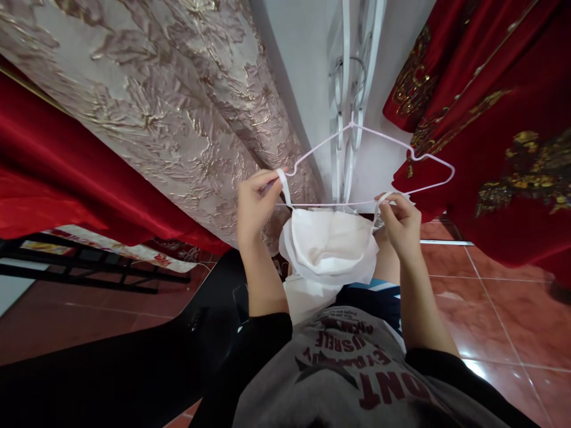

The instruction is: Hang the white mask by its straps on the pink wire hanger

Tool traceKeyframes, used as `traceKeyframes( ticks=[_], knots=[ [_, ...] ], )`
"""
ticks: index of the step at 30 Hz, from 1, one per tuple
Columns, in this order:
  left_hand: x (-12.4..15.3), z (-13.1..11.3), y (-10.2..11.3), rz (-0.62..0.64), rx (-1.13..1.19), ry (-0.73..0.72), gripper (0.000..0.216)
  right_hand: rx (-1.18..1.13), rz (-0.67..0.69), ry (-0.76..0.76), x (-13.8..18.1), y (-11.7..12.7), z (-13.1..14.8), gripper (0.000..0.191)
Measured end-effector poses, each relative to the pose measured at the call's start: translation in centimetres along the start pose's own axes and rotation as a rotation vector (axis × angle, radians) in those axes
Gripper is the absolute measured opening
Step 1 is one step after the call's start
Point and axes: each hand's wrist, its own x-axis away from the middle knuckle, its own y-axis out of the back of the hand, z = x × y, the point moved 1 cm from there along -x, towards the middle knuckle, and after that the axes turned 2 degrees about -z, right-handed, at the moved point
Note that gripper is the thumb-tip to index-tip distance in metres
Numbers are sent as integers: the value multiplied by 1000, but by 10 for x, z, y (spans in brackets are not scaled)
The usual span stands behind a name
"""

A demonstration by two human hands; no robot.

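A pale pink wire hanger [381, 132] hangs by its metal hook from a white metal rack in front of me. Below it is a white strappy garment [332, 241] with thin layered fabric. My left hand [261, 202] pinches one white shoulder strap [285, 189] at the hanger's left end, where the strap loops round or beside the wire. My right hand [400, 221] is closed on the other strap [382, 205], just below the hanger's bottom bar near its right side. The lower part of the garment falls toward my lap.
The white metal rack [343, 89] stands against a pale wall. Pink brocade fabric [191, 101] hangs at left, beside red satin [89, 172]. At right hangs a red garment with gold embroidery [504, 148]. Red floor tiles [499, 303] and a black surface [134, 362] lie below.
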Motion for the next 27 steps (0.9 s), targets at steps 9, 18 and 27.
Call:
traceKeyframes(
  ticks=[9, 18, 27],
  knots=[
    [-5, 31, -16, -90, 4, 151, 32, 29, -9, -31, 11, -3, 4, 19],
    [69, 49, -63, -174, 675, 431, 40, -15, 66, -81, 15, -8, 5, 22],
    [69, 42, -58, -287, 586, 320, 42, 31, -628, 53, 0, 44, -9, 39]
  ],
)
